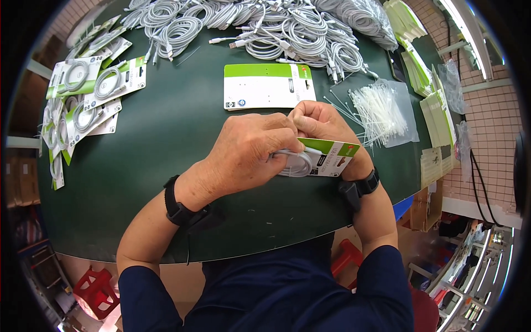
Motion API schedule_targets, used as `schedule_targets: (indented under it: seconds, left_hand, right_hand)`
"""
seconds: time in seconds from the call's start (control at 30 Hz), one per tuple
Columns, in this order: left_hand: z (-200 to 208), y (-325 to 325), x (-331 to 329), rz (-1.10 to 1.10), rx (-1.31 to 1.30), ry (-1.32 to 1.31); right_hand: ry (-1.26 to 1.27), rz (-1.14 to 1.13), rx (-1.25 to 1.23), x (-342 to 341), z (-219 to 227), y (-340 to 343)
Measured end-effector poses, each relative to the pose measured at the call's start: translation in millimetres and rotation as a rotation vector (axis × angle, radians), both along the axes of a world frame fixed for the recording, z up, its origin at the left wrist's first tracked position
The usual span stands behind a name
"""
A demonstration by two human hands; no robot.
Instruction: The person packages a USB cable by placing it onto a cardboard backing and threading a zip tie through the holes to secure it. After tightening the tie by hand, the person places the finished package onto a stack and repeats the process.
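Note:
In front of me, over the near half of the table, I hold a green-and-white packaging card [332, 160] with a coiled white USB cable [299, 164] lying against its face. My left hand [250, 145] is closed on the coil and the card's left end. Just behind the card's upper edge, my right hand [323, 123] is closed in a pinch beside the left fingertips. What the right fingers pinch is hidden. Beyond my hands lies a stack of blank cards [260, 88] with green top bands.
Piled coiled cables [293, 33] cover the far edge. White cable ties [379, 110] lie on a plastic bag [408, 110] to the right. Finished cards with cables [83, 119] are heaped at left. More cards [438, 119] line the right edge of the green table [171, 133].

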State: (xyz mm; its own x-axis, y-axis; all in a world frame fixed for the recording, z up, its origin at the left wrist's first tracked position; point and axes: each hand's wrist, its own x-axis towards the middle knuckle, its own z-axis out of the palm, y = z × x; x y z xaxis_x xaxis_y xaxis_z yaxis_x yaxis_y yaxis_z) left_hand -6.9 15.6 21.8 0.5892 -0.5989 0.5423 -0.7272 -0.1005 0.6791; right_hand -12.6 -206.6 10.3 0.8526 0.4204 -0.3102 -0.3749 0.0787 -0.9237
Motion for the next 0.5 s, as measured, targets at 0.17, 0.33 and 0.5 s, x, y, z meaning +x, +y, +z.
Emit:
schedule_targets:
  seconds: [0.17,0.33,0.5]
  left_hand:
    - [8,2,-1,0.019,0.133,-0.072]
    - [24,5,-3,-0.032,0.267,-0.11]
    - [31,3,-12,-0.015,0.282,-0.139]
  right_hand:
    - [-0.073,-0.047,-0.046,4,-5,-1]
    - [-0.1,-0.043,-0.006,3,-10,4]
    - [-0.116,-0.069,0.068,1,-8,10]
